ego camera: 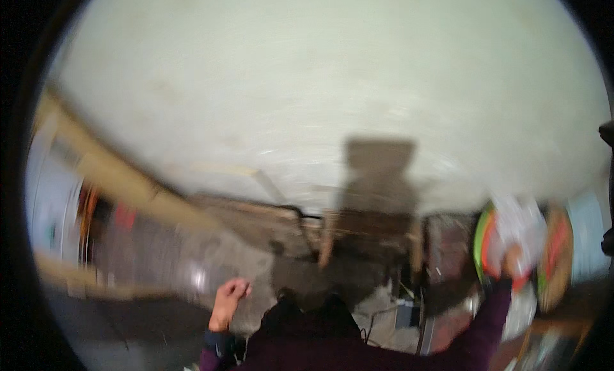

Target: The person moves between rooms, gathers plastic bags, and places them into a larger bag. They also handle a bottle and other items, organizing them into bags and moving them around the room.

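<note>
The frame is blurred. My right hand (513, 263) reaches out to the right and touches a crumpled, whitish translucent plastic bag (520, 227). The bag lies over a round green and orange-red container (481, 246). Blur hides whether my fingers are closed on the bag. My left hand (232, 294) hangs above the floor at the lower left, fingers curled inward, with nothing visible in it.
A pale wall (307, 74) rises ahead, with a wooden stool or chair (374, 222) against it. A yellowish beam or ledge (144, 189) runs along the left. Right of the bag stand another round container (556, 256) and a light-blue object (587, 237).
</note>
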`<action>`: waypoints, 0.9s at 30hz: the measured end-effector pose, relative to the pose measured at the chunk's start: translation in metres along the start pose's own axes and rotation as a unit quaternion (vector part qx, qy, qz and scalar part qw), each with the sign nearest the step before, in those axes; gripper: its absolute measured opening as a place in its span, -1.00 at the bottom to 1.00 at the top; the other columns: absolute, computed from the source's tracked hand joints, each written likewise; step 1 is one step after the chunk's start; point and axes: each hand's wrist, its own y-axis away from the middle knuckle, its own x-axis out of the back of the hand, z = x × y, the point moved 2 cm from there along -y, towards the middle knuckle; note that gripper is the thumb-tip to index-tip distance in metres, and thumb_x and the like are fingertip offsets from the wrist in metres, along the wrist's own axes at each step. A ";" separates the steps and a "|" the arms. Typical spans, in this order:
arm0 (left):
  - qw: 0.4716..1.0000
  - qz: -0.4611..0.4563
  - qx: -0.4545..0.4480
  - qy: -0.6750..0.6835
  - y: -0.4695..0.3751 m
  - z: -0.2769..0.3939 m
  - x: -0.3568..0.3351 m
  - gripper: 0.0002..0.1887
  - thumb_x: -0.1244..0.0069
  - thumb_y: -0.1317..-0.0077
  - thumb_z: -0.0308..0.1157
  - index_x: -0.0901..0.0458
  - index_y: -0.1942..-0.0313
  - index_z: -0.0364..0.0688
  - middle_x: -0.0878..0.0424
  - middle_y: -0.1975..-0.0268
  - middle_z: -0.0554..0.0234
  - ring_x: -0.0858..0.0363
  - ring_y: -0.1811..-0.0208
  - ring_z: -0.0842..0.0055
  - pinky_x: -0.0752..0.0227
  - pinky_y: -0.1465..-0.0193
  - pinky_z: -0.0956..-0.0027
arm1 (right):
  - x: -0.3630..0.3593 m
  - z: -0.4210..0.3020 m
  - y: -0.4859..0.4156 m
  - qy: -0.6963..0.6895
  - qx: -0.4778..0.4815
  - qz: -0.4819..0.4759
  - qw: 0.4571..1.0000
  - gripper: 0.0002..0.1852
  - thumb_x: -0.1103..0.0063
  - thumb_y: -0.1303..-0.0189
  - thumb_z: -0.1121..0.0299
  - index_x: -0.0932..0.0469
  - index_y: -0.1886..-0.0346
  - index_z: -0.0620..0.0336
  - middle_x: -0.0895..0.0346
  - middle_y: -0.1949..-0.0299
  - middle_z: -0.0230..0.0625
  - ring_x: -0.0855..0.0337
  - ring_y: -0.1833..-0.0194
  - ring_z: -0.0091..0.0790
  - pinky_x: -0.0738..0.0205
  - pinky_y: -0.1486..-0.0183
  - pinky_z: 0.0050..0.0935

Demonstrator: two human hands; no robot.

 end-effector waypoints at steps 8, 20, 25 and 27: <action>0.993 -0.001 0.048 0.110 -0.007 -0.049 0.044 -0.77 -0.01 -0.56 -0.33 -0.64 -0.05 -0.28 -0.68 0.08 0.41 -0.60 0.09 0.67 -0.49 -0.03 0.54 | 0.015 -0.070 -0.018 0.063 0.059 0.072 0.994 -0.51 -0.30 -0.35 0.13 -0.54 -0.17 0.32 -0.57 -0.09 0.08 -0.53 -0.12 0.05 -0.40 -0.25 -0.02; 0.974 0.087 0.022 0.210 -0.021 -0.123 0.215 -0.72 -0.01 -0.57 -0.28 -0.63 -0.11 -0.26 -0.68 -0.01 0.38 -0.63 0.00 0.64 -0.51 -0.09 0.48 | 0.086 -0.375 0.098 -0.001 0.183 0.229 0.956 -0.63 -0.29 -0.39 0.18 -0.61 -0.04 0.32 -0.65 0.04 0.00 -0.62 0.05 0.02 -0.51 -0.11 -0.04; 0.965 0.105 0.033 0.236 -0.035 -0.162 0.342 -0.71 -0.01 -0.58 -0.27 -0.62 -0.12 -0.26 -0.68 -0.06 0.34 -0.65 -0.04 0.59 -0.53 -0.13 0.44 | 0.075 -0.514 0.170 -0.085 0.274 0.149 0.946 -0.64 -0.30 -0.38 0.19 -0.62 -0.02 0.31 -0.65 0.04 0.00 -0.64 0.05 0.03 -0.55 -0.11 -0.03; 0.947 0.147 -0.028 0.283 -0.030 -0.164 0.400 -0.79 -0.02 -0.54 -0.39 -0.63 -0.06 -0.29 -0.68 0.05 0.36 -0.60 0.03 0.63 -0.52 -0.10 0.42 | 0.045 -0.579 0.187 -0.130 0.317 0.103 0.934 -0.65 -0.31 -0.38 0.20 -0.63 -0.02 0.31 -0.66 0.04 0.01 -0.65 0.06 0.03 -0.57 -0.10 -0.02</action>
